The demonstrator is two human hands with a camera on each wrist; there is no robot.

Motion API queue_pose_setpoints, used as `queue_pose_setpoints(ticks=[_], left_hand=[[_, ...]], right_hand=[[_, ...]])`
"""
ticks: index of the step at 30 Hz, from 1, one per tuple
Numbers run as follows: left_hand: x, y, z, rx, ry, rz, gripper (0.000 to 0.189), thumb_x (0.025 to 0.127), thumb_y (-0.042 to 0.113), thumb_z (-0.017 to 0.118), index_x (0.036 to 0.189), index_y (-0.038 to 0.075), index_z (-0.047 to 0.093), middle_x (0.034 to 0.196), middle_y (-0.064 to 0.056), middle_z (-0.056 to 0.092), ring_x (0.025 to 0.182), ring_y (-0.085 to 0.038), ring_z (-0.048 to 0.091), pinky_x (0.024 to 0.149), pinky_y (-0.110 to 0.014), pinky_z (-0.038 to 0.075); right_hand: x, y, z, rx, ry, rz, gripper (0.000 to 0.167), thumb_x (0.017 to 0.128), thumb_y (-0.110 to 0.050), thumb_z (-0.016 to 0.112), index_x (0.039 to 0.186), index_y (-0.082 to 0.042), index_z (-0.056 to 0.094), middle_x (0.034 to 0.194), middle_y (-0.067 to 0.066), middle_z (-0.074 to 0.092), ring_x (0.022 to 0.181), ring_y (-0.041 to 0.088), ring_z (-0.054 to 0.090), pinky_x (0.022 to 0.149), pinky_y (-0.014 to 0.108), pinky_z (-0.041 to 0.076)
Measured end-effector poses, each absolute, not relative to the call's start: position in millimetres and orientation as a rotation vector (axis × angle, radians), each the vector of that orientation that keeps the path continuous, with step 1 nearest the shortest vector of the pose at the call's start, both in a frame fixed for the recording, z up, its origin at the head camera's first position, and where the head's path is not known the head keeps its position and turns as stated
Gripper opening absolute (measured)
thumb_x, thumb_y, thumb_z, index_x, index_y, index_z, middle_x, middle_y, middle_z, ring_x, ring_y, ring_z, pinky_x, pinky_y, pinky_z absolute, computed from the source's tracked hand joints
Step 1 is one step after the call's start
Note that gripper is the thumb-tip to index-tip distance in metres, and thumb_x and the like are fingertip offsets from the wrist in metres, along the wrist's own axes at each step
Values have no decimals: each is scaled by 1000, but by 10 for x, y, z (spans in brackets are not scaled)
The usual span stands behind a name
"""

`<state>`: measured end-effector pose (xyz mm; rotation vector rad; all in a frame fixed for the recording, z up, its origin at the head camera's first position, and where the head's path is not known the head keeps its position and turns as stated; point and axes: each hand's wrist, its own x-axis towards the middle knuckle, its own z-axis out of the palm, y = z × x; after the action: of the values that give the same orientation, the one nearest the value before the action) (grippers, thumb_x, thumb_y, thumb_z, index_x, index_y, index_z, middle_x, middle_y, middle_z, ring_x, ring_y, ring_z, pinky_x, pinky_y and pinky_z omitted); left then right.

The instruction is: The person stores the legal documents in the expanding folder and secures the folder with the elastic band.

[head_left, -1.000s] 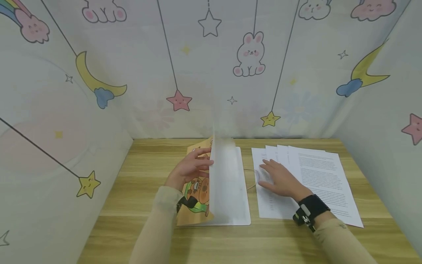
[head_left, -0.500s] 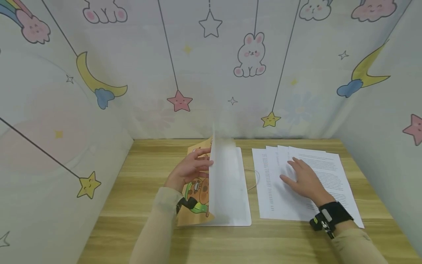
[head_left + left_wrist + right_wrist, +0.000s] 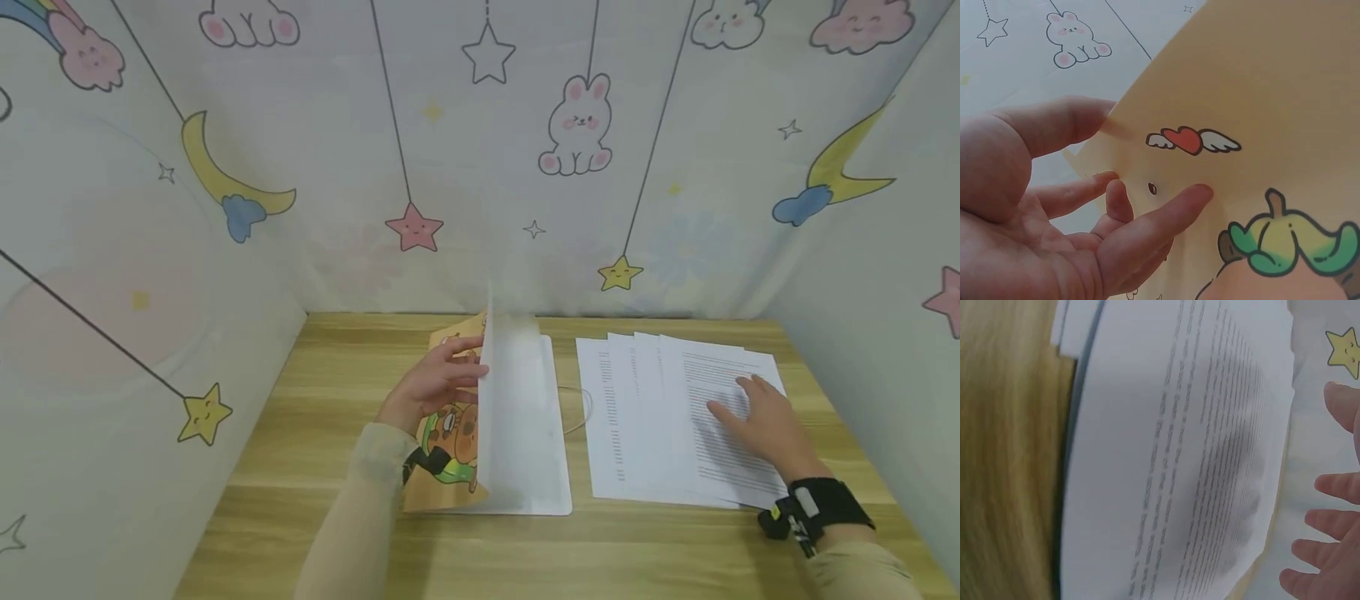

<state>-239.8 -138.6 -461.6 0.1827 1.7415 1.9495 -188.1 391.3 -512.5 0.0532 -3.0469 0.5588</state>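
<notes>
An orange cartoon-printed folder [image 3: 525, 433] stands with its cover [image 3: 447, 454] raised, showing a white inside. My left hand [image 3: 435, 383] props that cover from its printed side, fingers fairly straight against it. Up close in the left wrist view, the fingers [image 3: 1160, 225] lie by the cover's edge, near a printed winged heart [image 3: 1184, 140] and a small metal rivet [image 3: 1152, 187]. Fanned-out printed sheets [image 3: 645, 417] lie to the folder's right. Over the rightmost sheet [image 3: 727, 417], my right hand [image 3: 768, 425] hovers with spread fingers, holding nothing.
A thin cord loop [image 3: 577, 408] sticks out from the folder's right side toward the sheets. The wooden table [image 3: 525, 558] ends at a cartoon-printed cloth wall [image 3: 480, 167] behind, with similar walls at left and right.
My right hand has moved rightward across the fanned sheets, from the leftmost one to the rightmost, uncovering the left ones. My left hand and the raised cover have stayed in place.
</notes>
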Motion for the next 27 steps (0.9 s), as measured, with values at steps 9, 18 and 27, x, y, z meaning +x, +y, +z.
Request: queue_pose_setpoints(ticks=[9, 18, 27], left_hand=[[-2403, -1379, -4597, 177, 1762, 1948, 67, 102, 6, 66, 162, 11, 37, 169, -24, 23, 109, -25, 63, 81, -39, 60], [-2390, -1381, -4595, 184, 1737, 1949, 67, 103, 6, 63, 163, 10, 35, 169, -24, 21, 106, -23, 62, 78, -36, 59], [-2389, -1389, -4587, 166, 1736, 1958, 67, 102, 5, 64, 163, 11, 36, 170, -24, 21, 102, -21, 61, 77, -35, 59]], right_hand=[[-1779, 4212, -5187, -212, -3134, 445, 99, 99, -54, 64, 140, 31, 33, 135, 57, 34, 125, 69, 35, 100, 76, 36], [-1762, 4239, -5190, -457, -3272, 398, 114, 88, -56, 76, 141, 31, 25, 129, 58, 35, 115, 68, 43, 94, 69, 45], [-1859, 4317, -5189, -588, -3275, 431, 105, 78, -60, 84, 114, 29, 41, 89, 34, 51, 76, 38, 53, 63, 40, 45]])
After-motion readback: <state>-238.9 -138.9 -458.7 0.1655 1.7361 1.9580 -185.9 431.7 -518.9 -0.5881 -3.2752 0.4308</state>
